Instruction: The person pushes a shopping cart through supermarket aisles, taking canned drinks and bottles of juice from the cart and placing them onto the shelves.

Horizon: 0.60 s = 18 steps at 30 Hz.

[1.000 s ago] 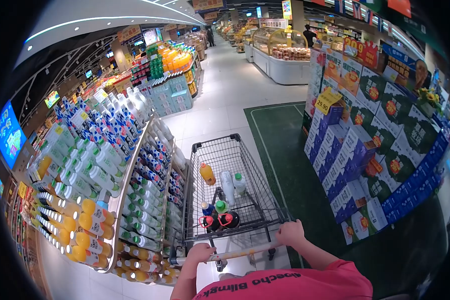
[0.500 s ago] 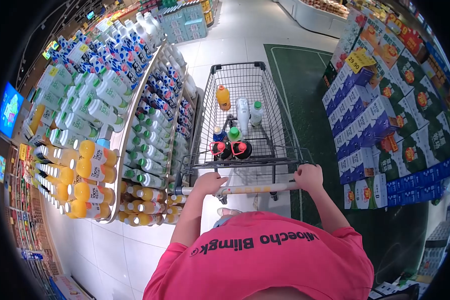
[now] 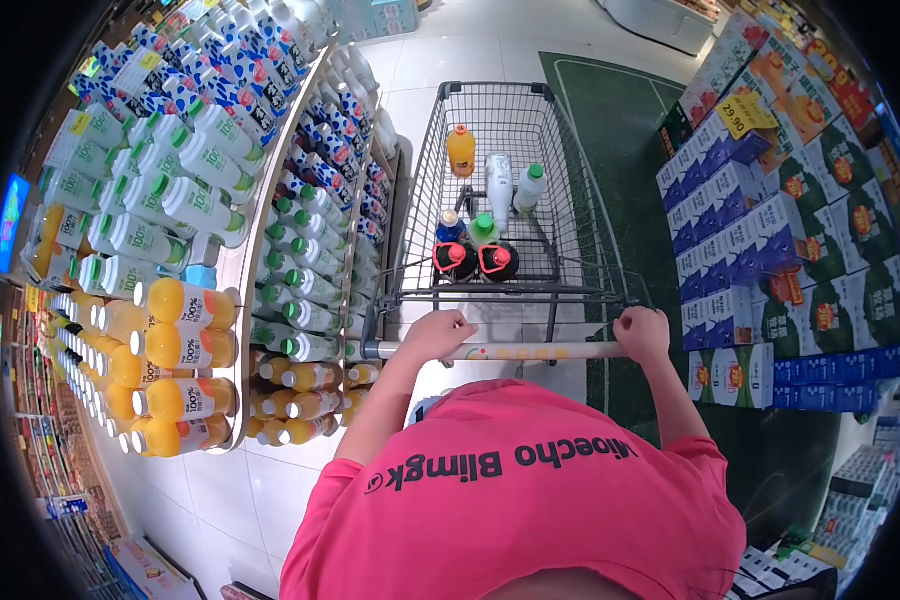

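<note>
My left hand (image 3: pixel 438 336) is closed round the left part of the shopping cart's handle (image 3: pixel 550 351). At the handle's right end, my right hand (image 3: pixel 642 333) grips it too. Several bottles ride in the wire basket of the shopping cart (image 3: pixel 432 130). An orange juice bottle (image 3: pixel 460 155) stands toward the far left. Near the middle lies a white bottle (image 3: pixel 498 180), beside a green-capped bottle (image 3: pixel 530 188). Closer to me are a blue bottle (image 3: pixel 450 230), another green-capped bottle (image 3: pixel 484 232) and two dark bottles (image 3: pixel 498 264) with red ring handles.
Shelves of green-capped bottles (image 3: pixel 210 205) and orange juice bottles (image 3: pixel 195 350) run close along the cart's left side. To the right are stacked boxes (image 3: pixel 745 250) with a yellow price sign (image 3: pixel 745 115). Pale floor tiles (image 3: pixel 445 62) and a green mat (image 3: pixel 595 110) stretch ahead.
The view has tipped down a little, so the cart sits higher in it. The shelves and boxes look slightly nearer. Both hands keep their hold on the handle.
</note>
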Each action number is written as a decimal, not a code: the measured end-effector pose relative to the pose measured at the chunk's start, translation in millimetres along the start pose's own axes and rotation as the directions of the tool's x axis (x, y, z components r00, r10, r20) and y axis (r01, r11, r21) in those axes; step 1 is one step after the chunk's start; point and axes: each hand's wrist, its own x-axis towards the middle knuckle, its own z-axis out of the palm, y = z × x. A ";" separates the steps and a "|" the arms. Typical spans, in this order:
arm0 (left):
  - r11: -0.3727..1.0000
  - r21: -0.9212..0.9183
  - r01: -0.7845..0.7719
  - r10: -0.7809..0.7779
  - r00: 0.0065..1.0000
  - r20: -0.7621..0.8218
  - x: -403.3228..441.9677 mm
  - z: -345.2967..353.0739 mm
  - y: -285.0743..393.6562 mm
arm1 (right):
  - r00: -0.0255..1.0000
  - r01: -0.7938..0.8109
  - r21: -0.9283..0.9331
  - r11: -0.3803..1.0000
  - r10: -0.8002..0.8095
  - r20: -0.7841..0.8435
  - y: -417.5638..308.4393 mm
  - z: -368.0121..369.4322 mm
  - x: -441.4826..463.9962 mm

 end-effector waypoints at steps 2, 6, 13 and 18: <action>0.997 -0.066 -0.027 0.027 1.000 -0.003 6.2 -7.8 -4.1 | 1.000 0.000 -0.001 1.000 0.000 -0.017 -5.0 1.0 7.6; 0.989 -0.146 0.006 -0.006 1.000 -0.002 18.7 -20.9 -11.7 | 1.000 0.003 0.005 1.000 -0.003 -0.015 -10.7 5.8 23.3; 0.996 -0.093 0.015 -0.021 0.997 -0.071 44.4 -43.8 -13.0 | 1.000 0.021 -0.054 0.998 -0.020 0.010 -25.3 2.1 62.7; 0.997 0.075 0.019 -0.006 0.985 -0.174 60.6 -55.5 -1.3 | 0.974 0.179 -0.120 0.976 -0.193 -0.118 -29.1 -3.3 95.8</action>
